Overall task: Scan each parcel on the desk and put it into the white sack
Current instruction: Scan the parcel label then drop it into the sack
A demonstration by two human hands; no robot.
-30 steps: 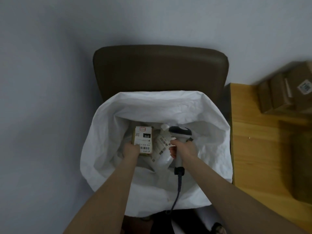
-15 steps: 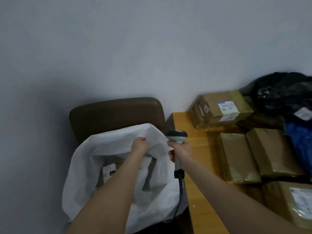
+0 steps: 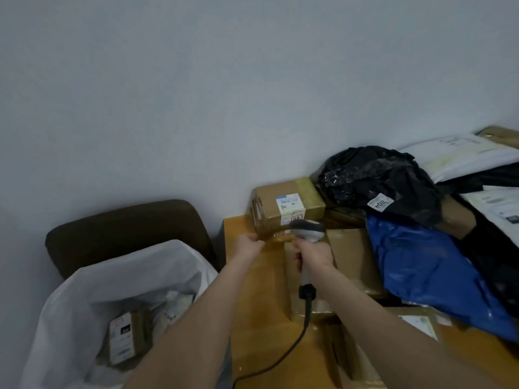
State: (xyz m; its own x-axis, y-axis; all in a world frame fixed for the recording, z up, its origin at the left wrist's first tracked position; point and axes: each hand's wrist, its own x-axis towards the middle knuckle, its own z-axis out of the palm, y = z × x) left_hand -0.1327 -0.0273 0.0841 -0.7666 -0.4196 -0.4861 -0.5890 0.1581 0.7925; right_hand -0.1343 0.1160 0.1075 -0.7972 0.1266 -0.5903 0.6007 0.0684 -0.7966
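My left hand point(image 3: 248, 244) reaches over the desk point(image 3: 252, 304), its fingers curled on the shiny far corner of a taped brown parcel point(image 3: 309, 279), just below a labelled cardboard box point(image 3: 283, 206). In my right hand point(image 3: 314, 255) I grip a grey corded scanner point(image 3: 307, 230), with its head over the same spot. The white sack point(image 3: 140, 262) stands open at the lower left, on a brown chair point(image 3: 126, 223), and a labelled box point(image 3: 123, 338) and other parcels lie in it.
More parcels crowd the right of the desk: another taped brown one point(image 3: 351, 256), a blue bag point(image 3: 421, 270), a black bag point(image 3: 379, 181) and white mailers point(image 3: 463, 155). The scanner cable point(image 3: 280, 357) trails toward me across the desk. A grey wall is behind.
My view has swung right from the sack to the desk. My left hand left the sack's rim and reached to the parcels. The scanner moved over the desk with my right hand.
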